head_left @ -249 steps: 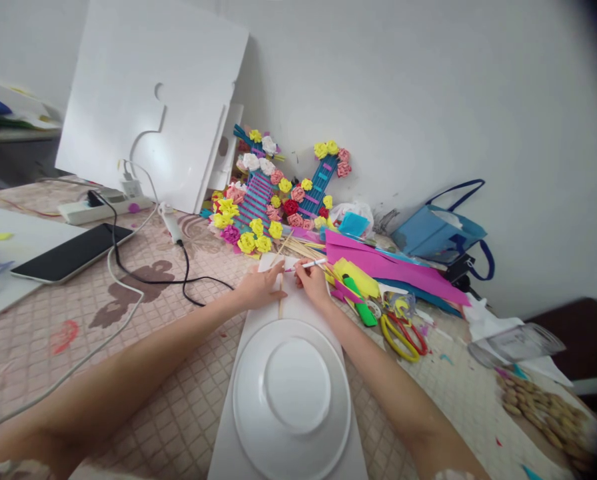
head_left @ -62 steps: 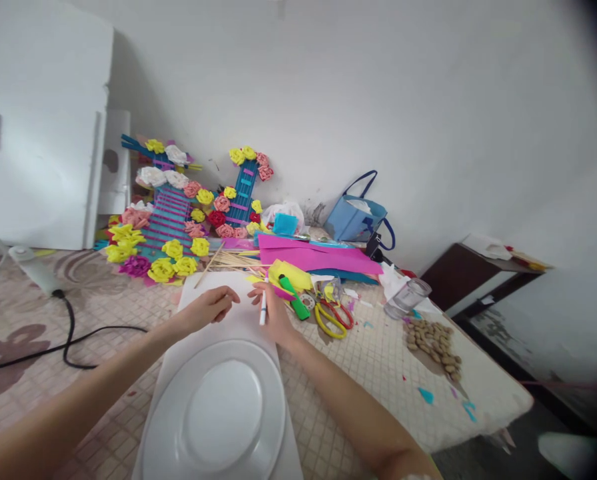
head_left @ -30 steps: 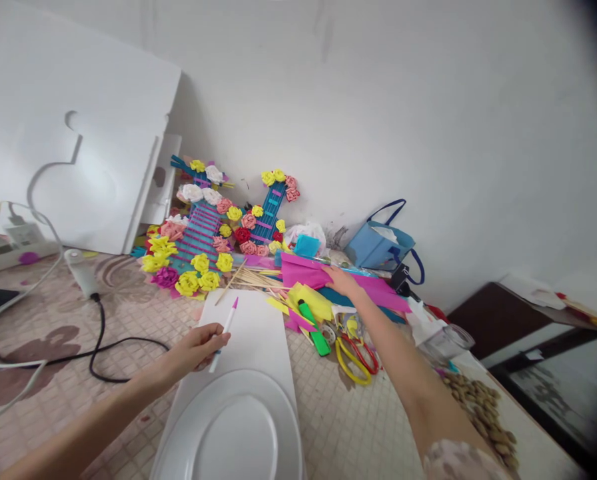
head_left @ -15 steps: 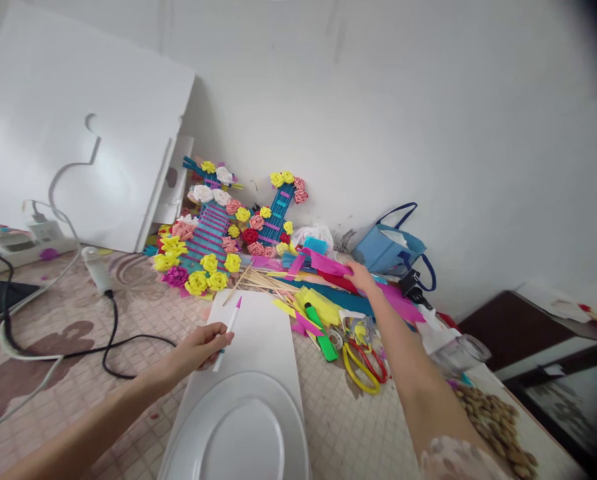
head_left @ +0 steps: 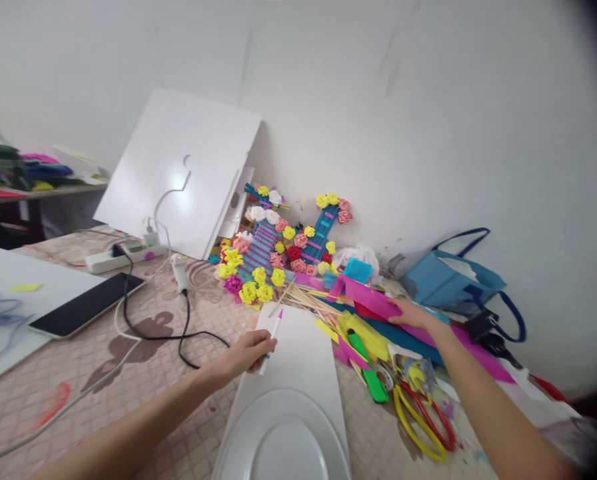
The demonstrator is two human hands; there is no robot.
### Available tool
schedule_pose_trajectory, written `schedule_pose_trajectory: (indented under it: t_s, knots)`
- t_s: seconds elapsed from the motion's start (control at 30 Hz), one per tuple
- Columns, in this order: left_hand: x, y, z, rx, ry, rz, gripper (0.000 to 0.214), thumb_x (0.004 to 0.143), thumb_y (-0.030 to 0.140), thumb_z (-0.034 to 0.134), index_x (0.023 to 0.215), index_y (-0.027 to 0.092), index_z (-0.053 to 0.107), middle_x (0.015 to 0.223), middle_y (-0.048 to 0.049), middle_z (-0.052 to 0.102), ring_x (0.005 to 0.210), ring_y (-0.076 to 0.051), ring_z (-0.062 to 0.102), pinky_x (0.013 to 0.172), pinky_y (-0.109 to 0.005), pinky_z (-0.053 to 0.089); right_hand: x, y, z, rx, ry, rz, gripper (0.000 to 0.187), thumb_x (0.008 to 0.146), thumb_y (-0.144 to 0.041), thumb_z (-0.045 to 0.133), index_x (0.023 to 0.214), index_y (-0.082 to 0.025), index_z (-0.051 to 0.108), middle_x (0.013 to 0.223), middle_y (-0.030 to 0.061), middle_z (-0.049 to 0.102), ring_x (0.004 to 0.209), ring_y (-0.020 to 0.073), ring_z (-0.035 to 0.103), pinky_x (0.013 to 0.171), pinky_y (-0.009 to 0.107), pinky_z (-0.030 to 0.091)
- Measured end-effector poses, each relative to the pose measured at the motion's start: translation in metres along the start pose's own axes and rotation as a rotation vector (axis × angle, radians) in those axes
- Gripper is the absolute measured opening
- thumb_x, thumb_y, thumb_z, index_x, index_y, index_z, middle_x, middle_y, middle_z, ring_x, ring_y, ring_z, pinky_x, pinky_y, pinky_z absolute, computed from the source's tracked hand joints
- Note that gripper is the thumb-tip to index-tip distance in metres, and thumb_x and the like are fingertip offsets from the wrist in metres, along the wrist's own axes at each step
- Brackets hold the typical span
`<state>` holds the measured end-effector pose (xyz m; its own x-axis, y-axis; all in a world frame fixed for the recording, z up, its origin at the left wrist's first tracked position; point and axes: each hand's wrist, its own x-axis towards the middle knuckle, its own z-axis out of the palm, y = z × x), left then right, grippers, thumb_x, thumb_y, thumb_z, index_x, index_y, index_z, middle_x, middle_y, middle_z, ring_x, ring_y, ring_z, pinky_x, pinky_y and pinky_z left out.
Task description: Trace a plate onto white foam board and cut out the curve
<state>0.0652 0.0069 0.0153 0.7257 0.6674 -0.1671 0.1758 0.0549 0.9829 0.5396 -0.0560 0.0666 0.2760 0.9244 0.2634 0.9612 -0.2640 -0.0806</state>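
Note:
My left hand [head_left: 258, 350] is closed around a slim white pen-like stick with a pink tip [head_left: 277, 325], tilted above a white board [head_left: 303, 333]. On the near end of that board rests a white round plate [head_left: 238, 437]. Out to the right, my right hand [head_left: 412, 315] pinches a strip of bright pink paper [head_left: 371, 299] over a pile of coloured paper. Close to this hand lie yellow paper [head_left: 371, 340], a green utility knife [head_left: 373, 383] and scissors with red and yellow handles [head_left: 418, 430].
Guitar-shaped pieces with paper flowers [head_left: 261, 257] lean by the wall, beside thin wooden sticks [head_left: 303, 297]. A blue bag [head_left: 453, 277] stands at the right. Leftward are a large white board [head_left: 178, 160], a power strip [head_left: 121, 257], cables and a dark tablet [head_left: 88, 303].
The view has swung left, bringing in the tablet and a second table. My right hand stays on the pink paper, which has shifted slightly; my left hand keeps the white stick.

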Motion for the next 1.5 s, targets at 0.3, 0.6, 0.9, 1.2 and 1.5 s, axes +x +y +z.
schedule_pose_trajectory:
  t_s: [0.3,0.6,0.9,1.2,1.5]
  knots:
    - [-0.019,0.006,-0.014,0.004,0.055,0.054,0.03,0.076,0.047,0.041,0.067,0.019,0.045,0.056,0.0052,0.044,0.047,-0.009,0.04,0.046,-0.022,0.031,0.036,-0.055,-0.016,0.092,-0.175,-0.157,0.033,0.076,-0.027,0.055,0.105,-0.017,0.067,0.108,0.0127,0.07,0.096,0.0252,0.066,0.086,0.033,0.049]
    - [-0.022,0.0,-0.026,-0.024,0.127,0.059,0.033,0.079,0.048,0.035,0.081,0.017,0.048,0.055,0.0077,0.038,0.043,-0.007,0.031,0.043,-0.02,0.023,0.041,-0.175,-0.007,0.202,-0.128,-0.337,0.026,0.085,-0.025,0.044,0.089,-0.017,0.068,0.086,0.0091,0.071,0.081,0.0226,0.065,0.076,0.033,0.048]
    - [-0.022,-0.004,-0.02,0.03,0.078,0.139,0.034,0.079,0.05,0.042,0.073,0.017,0.049,0.054,0.0072,0.04,0.045,-0.007,0.034,0.045,-0.021,0.026,-0.076,-0.313,0.022,0.713,-0.429,-0.641,0.057,0.089,-0.015,0.042,0.144,-0.025,0.031,0.084,0.0017,0.069,0.067,0.0121,0.065,0.069,0.027,0.052]
    - [-0.016,-0.012,-0.021,0.064,0.126,0.126,0.037,0.078,0.055,0.041,0.073,0.019,0.045,0.053,0.0077,0.038,0.044,-0.008,0.031,0.043,-0.022,0.024,-0.092,-0.284,0.023,0.48,-0.198,-0.67,0.051,0.091,-0.019,0.043,0.141,-0.026,0.04,0.112,0.0055,0.068,0.098,0.0196,0.065,0.087,0.03,0.049]
    - [-0.019,-0.011,-0.019,0.074,0.162,0.042,0.041,0.076,0.059,0.041,0.075,0.019,0.045,0.057,0.007,0.041,0.044,-0.008,0.034,0.042,-0.021,0.025,0.016,-0.186,0.041,0.18,-0.037,-0.375,0.026,0.088,-0.012,0.043,0.095,-0.013,0.068,0.097,0.0111,0.069,0.091,0.0201,0.063,0.083,0.034,0.047]
